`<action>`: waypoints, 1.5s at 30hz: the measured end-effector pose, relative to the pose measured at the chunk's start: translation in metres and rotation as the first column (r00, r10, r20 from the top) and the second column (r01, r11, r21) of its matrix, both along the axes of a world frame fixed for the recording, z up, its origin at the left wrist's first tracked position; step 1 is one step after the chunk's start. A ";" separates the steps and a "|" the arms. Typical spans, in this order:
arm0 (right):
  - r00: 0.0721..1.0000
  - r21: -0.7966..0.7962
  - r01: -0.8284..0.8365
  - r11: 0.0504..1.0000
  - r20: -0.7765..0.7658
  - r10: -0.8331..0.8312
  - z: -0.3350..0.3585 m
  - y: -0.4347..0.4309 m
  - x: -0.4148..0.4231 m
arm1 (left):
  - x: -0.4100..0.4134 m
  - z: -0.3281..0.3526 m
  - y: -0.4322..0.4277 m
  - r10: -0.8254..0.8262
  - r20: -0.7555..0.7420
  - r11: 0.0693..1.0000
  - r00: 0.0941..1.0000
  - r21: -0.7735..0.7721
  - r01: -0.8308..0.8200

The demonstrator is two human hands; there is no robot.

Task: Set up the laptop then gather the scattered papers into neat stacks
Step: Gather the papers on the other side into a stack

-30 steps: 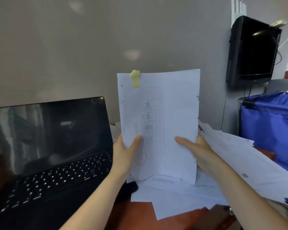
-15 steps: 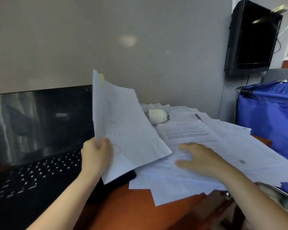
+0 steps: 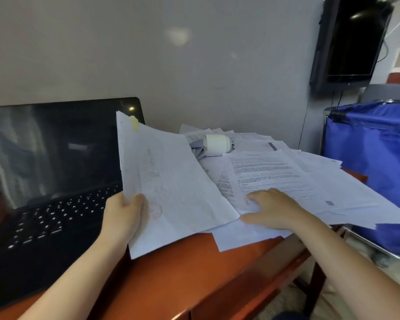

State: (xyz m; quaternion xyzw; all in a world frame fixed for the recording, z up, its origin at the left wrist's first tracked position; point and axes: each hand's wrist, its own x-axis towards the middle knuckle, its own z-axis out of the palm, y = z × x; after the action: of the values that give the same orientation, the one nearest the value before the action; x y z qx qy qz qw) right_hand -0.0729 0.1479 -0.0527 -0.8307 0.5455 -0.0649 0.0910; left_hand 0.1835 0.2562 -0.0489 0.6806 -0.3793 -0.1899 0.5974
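A black laptop [image 3: 51, 181] stands open on the left of the desk, its screen dark. My left hand [image 3: 123, 218] grips the lower left edge of a thin stack of white sheets [image 3: 171, 188] with a yellow tab at the top corner, held tilted above the desk. My right hand [image 3: 270, 209] lies flat, fingers spread, on a printed page [image 3: 270, 172] atop the scattered papers [image 3: 333, 192] that cover the desk's right half.
The desk [image 3: 189, 273] is reddish-brown wood. A white cylinder [image 3: 217, 144] lies among the papers near the wall. A blue fabric cart [image 3: 374, 162] stands right of the desk. A black monitor [image 3: 353, 40] hangs on the wall above.
My right hand let go of the held sheets and came down flat on the scattered papers. My left hand lowered and tilted the stack to the left.
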 end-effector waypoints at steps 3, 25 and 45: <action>0.992 -0.017 0.052 0.999 0.116 -0.050 -0.003 -0.001 -0.001 | 0.000 -0.002 0.000 0.003 0.024 1.000 1.000 0.027 -0.004; 0.832 -0.620 -0.270 0.736 0.234 0.503 -0.004 0.047 0.077 | 0.000 -0.015 -0.008 0.025 0.236 0.983 0.972 0.172 -0.067; 0.979 -0.171 -0.161 0.972 -0.152 0.136 0.010 0.011 0.022 | 0.030 0.003 0.006 0.163 -0.126 0.978 0.979 -0.112 -0.177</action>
State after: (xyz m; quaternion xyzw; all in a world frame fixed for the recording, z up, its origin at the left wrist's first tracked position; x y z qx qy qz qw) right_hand -0.0511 0.1591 -0.0427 -0.8765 0.4785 -0.0493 -0.0191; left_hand 0.2134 0.2618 -0.0454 0.6605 -0.2953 -0.1537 0.6730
